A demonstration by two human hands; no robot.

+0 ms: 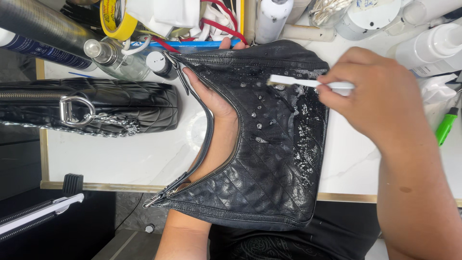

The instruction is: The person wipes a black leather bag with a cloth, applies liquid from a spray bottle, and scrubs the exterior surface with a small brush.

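White table [120, 159] | two black bags | right hand [370, 96] grip pinching one toothbrush [308, 83] | left hand [211, 96] inside bag [269, 159]

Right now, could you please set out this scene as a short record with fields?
Surface: white marble-look table
Left hand: slipped inside the black quilted leather bag, fingertips out at its top edge
Right hand: holds a white brush, bristle end on the bag
Bag surface: wet with droplets and foam
Nearby left: second black quilted bag with chain
Far edge: yellow tape roll, glass spray bottle, white bottles
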